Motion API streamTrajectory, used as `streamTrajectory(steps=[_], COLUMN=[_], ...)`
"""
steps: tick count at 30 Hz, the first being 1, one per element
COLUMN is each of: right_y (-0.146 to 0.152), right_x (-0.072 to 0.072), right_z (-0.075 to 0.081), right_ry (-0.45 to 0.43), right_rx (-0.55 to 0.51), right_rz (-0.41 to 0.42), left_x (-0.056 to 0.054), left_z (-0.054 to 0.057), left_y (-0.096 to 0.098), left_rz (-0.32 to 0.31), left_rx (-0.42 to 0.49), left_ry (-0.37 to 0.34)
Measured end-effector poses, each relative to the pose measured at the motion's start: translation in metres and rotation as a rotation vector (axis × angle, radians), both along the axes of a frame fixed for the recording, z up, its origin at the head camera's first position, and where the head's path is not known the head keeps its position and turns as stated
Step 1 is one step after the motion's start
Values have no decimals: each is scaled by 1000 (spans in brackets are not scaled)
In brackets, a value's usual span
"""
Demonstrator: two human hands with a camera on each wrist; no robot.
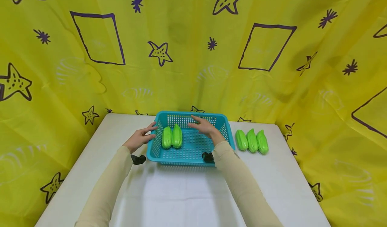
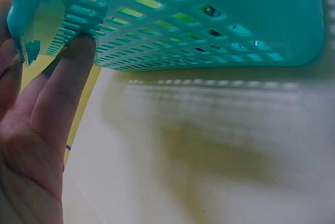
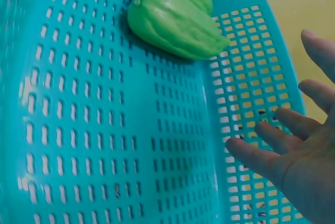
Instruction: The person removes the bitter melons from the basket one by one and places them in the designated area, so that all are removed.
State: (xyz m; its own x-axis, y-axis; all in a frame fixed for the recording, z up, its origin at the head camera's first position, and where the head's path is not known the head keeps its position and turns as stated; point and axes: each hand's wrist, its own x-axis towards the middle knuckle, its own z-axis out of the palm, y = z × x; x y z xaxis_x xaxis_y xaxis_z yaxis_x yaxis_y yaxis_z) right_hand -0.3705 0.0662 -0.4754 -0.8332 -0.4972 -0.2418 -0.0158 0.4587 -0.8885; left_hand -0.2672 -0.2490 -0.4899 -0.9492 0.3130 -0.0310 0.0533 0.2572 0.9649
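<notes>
A turquoise plastic basket [image 1: 193, 160] stands on the white table. Two glossy green ribbed gourd-like pieces [image 1: 176, 138] lie side by side in its left half, tips toward the far wall. My left hand [image 1: 140, 138] grips the basket's left rim; in the left wrist view, part of the hand [image 2: 57, 93] presses the slotted outer wall beneath the rim, with other fingers past the rim's edge. Over the basket's right half, my right hand [image 1: 205, 126] hovers with spread fingers and holds nothing. The right wrist view shows this hand [image 3: 293, 150] apart from the green pieces [image 3: 172, 22].
Three similar green pieces [image 1: 252, 141] lie in a row on the table, just right of the basket. A yellow curtain [image 1: 187, 79] with purple drawings hangs close behind and along both sides. White table surface [image 1: 181, 200] extends in front of the basket.
</notes>
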Motion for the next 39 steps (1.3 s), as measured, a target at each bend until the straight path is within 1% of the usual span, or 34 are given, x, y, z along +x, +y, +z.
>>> streamTrajectory(steps=[7,10,13,17,22,28,32,35,39], right_y=[-15,-20,-25,-32,-41,-49,-51,-51,-52], right_x=[0,-1,-2,-2,1,4,5,6,6], right_z=[-5,-9,-11,-13,-15,-17,-18,-20,-23], right_ry=[-85,-100,-113,-129,-138,-155,-170,-183,-190], right_rx=[16,18,11,-6,-17,-25,-6,9,27], right_rz=[2,-7,-12,-14,1,34,63,89,132], left_x=[-10,-13,-13,-12,-12,-13,-13,-13,-12], left_z=[-16,-19,-19,-18,-18,-18,-20,-20,-20], left_y=[-7,-9,-9,-9,-11,-12,-12,-11,-9], left_rz=[6,3,-2,8,10,5,-2,9,11], left_rx=[-23,-16,-8,-12,-17,-11,-11,-5,-2], left_ry=[13,14,16,8,8,10,12,2,9])
